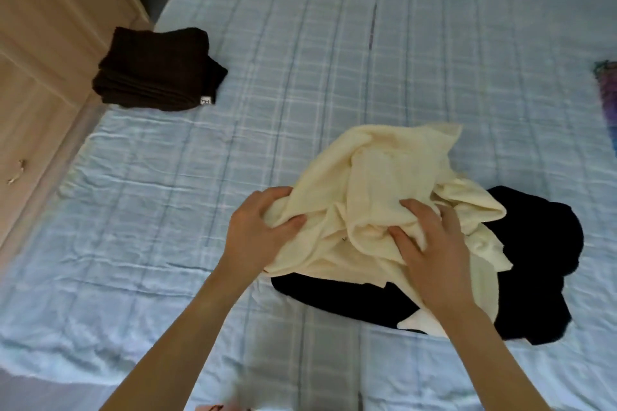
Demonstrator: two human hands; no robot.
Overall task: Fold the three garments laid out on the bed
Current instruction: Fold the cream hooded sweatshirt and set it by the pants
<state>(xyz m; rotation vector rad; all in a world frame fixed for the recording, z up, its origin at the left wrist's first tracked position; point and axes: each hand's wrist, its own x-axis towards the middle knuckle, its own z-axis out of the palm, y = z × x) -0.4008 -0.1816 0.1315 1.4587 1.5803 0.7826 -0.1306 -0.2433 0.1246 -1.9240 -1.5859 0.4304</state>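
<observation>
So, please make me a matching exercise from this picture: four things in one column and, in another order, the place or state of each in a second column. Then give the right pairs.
Things
1. dark brown garment
2. cream garment
3. black garment
4. wooden dresser

Places or states
A. lies partly under another garment
B. stands left of the bed
C. folded, near the bed's left edge
D. crumpled, gripped by the left hand and the right hand

Pairs: 1-C, 2-D, 3-A, 4-B
</observation>
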